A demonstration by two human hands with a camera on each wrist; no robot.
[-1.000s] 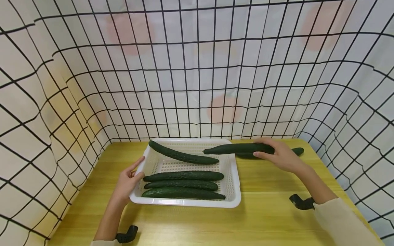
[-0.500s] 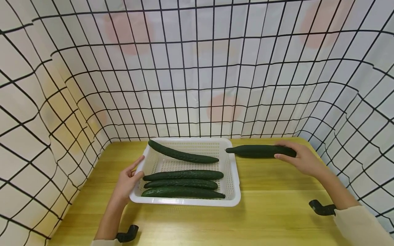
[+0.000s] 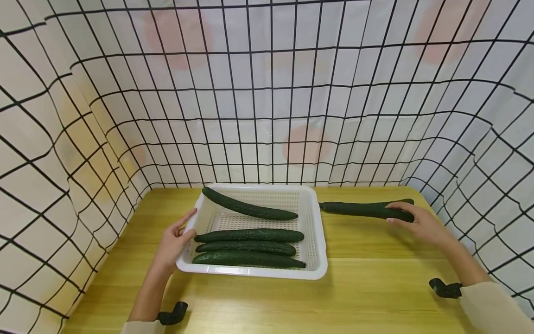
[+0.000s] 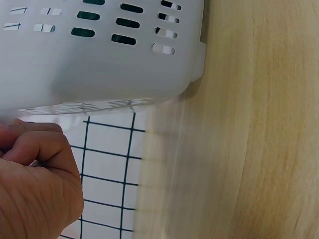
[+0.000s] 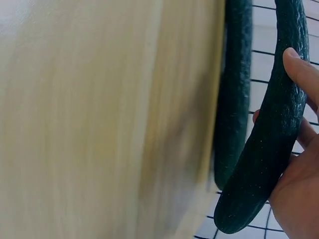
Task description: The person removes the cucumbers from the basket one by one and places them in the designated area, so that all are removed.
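Observation:
My left hand [image 3: 170, 247] grips the left rim of a white plastic basket [image 3: 322, 253], thumb on top. In the left wrist view that hand [image 4: 42, 174] has its fingers curled beside the basket's slotted wall [image 4: 119, 64]. Inside the basket, one curved cucumber [image 3: 250, 207] lies along the back and several more lie side by side at the front. To the right, my right hand [image 3: 421, 224] holds a dark green cucumber [image 3: 363, 209] between thumb and fingers near its right end. Behind it lies another cucumber [image 5: 234, 94], mostly hidden in the head view.
The wooden table [image 3: 375, 297] extends in front of the basket and to both sides. Black wire grid panels [image 3: 267, 116] over white sheeting enclose the back and sides. Dark wrist mounts [image 3: 444, 288] stick out from both forearms.
My right hand has carried the cucumber rightward from over the basket's right rim and lowered it beside the other cucumber on the table. My left hand has stayed on the rim.

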